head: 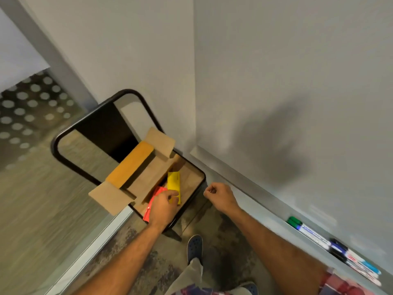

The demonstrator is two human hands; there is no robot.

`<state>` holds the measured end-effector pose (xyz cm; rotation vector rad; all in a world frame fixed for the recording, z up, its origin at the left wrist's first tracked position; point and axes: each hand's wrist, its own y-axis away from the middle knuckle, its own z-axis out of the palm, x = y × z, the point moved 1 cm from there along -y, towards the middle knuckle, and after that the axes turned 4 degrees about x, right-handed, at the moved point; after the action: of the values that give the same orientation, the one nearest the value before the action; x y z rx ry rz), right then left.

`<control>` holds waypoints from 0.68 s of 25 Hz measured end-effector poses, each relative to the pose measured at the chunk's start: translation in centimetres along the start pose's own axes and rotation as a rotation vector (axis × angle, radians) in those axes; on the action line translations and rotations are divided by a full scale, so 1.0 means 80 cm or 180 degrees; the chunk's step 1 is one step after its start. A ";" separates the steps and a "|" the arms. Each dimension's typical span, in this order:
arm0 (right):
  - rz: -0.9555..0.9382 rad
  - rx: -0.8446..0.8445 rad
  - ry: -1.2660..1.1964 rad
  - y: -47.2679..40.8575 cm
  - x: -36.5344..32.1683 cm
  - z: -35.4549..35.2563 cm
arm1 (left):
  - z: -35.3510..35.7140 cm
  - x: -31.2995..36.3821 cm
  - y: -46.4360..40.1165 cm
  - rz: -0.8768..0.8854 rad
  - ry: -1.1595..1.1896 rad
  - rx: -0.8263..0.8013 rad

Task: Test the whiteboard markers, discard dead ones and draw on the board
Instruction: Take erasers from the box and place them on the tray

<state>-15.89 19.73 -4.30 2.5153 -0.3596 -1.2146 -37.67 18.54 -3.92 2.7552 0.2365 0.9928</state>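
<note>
A: What is filling the frame?

B: The whiteboard (pixel 297 81) is taking up the whole upper right, blank, with a soft shadow lying across it. Its ledge (pixel 251 184) is running down toward the lower right corner.

A: And at the centre?

B: A black-framed side table (pixel 63 137) is standing in the corner, with an open cardboard box (pixel 136 177) sitting on it, flaps spread. What is inside the box is hard to make out from this angle.

A: Where are the markers?

B: Several whiteboard markers (pixel 331 245) are lying end to end on the ledge at the lower right: a green cap, dark caps and a light blue one. Motion blur is smearing their labels, and the last ones are being cut off by the frame edge.

A: The hands?

B: The left hand (pixel 163 207) is reaching over the table at lower centre, fingers pinching the lower end of a yellow packet (pixel 174 184). A red packet (pixel 151 205) is lying just beneath it, largely hidden by the hand. The right hand (pixel 219 196) is hovering beside the table's edge, curled into a loose fist; I cannot tell whether anything is inside it.

A: Anything lower?

B: One dark shoe (pixel 194 248) is showing on the mottled floor; a second is being cropped at the bottom edge.
</note>
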 end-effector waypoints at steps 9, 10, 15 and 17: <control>-0.0474 -0.0984 0.0938 -0.057 -0.040 0.128 | 0.009 -0.129 -0.006 -0.0920 -0.0469 -0.0258; -0.0608 -0.1045 0.1131 -0.061 -0.046 0.137 | 0.012 -0.137 -0.007 -0.1019 -0.0576 -0.0280; -0.0921 -0.0905 0.1828 -0.083 -0.053 0.171 | 0.029 -0.156 -0.027 -0.1109 -0.0797 -0.0585; -0.0974 -0.0763 0.1806 -0.090 -0.052 0.176 | 0.034 -0.151 -0.033 -0.1063 -0.0835 -0.0558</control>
<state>-28.93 25.28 -12.45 2.6120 0.2991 -0.5361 -45.37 18.12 -14.00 2.5375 0.5185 0.5351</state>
